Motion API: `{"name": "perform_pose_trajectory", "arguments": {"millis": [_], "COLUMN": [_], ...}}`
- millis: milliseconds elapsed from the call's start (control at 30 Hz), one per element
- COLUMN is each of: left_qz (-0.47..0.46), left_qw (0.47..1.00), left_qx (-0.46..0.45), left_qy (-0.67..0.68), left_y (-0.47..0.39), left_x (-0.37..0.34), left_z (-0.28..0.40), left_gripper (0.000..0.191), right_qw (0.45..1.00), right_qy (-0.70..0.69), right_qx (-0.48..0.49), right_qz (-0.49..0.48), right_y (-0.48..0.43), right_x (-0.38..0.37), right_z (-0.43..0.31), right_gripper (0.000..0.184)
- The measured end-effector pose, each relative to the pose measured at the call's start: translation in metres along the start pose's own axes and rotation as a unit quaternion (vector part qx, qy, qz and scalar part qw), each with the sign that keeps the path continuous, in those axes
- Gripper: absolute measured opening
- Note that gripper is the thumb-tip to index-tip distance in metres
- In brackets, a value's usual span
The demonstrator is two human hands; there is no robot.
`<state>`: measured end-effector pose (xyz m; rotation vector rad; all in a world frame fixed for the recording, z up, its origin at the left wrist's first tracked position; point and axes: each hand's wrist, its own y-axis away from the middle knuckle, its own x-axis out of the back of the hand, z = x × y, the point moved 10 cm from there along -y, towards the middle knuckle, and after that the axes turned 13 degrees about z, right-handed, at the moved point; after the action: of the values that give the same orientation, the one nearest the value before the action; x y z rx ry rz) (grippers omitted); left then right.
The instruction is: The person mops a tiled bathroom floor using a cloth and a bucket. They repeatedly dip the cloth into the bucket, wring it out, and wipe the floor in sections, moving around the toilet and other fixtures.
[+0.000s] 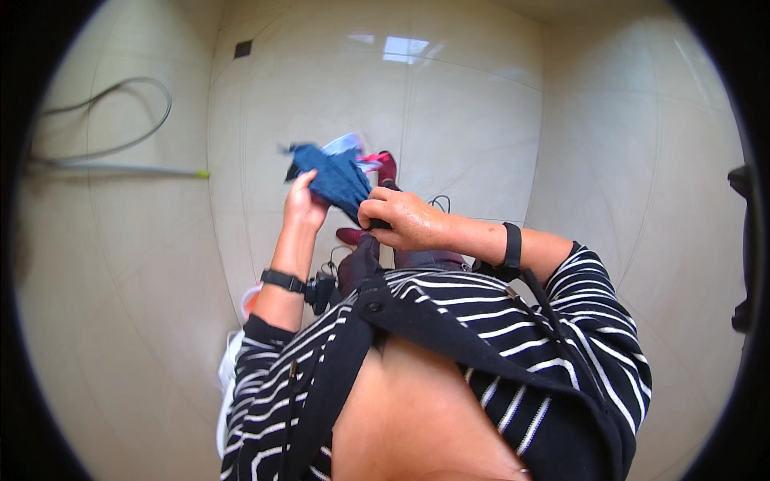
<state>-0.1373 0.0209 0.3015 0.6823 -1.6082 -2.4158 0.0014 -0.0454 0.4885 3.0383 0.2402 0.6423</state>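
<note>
A crumpled dark blue cloth (337, 177) hangs between my two hands in front of my legs. My left hand (305, 203) grips its left side, thumb on top. The fingers of my right hand (403, 217) are closed on its lower right end, where a black part shows. Just beyond the blue cloth are a light blue and white cloth (344, 144) and a bright pink piece (374, 161); whether these are joined to it I cannot tell. Black straps with devices are on both of my forearms.
Glossy beige tiles (469, 132) cover the floor, with a small dark square (242, 49) at the upper left. At the left lie a looped grey cable (162, 114) and a pale rod with a yellow-green tip (203, 174). White material (230, 361) is beside my left arm. Dark red shoes (388, 168) are below.
</note>
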Motion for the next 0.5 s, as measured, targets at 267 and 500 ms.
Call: {"name": "perform_pose_trajectory", "arguments": {"millis": [267, 500], "left_qz": [-0.016, -0.026], "left_qw": [0.998, 0.993], "left_qx": [-0.059, -0.047], "left_qy": [0.027, -0.107], "left_y": [-0.011, 0.022], "left_x": [0.021, -0.015], "left_z": [-0.002, -0.041], "left_gripper": [0.042, 0.035], "right_qw": [0.94, 0.603], "right_qy": [0.278, -0.55], "right_qx": [-0.133, -0.575], "right_qz": [0.144, 0.053], "right_y": [0.025, 0.049], "right_x": [0.041, -0.097], "right_z": [0.142, 0.157], "right_gripper": [0.041, 0.075]}}
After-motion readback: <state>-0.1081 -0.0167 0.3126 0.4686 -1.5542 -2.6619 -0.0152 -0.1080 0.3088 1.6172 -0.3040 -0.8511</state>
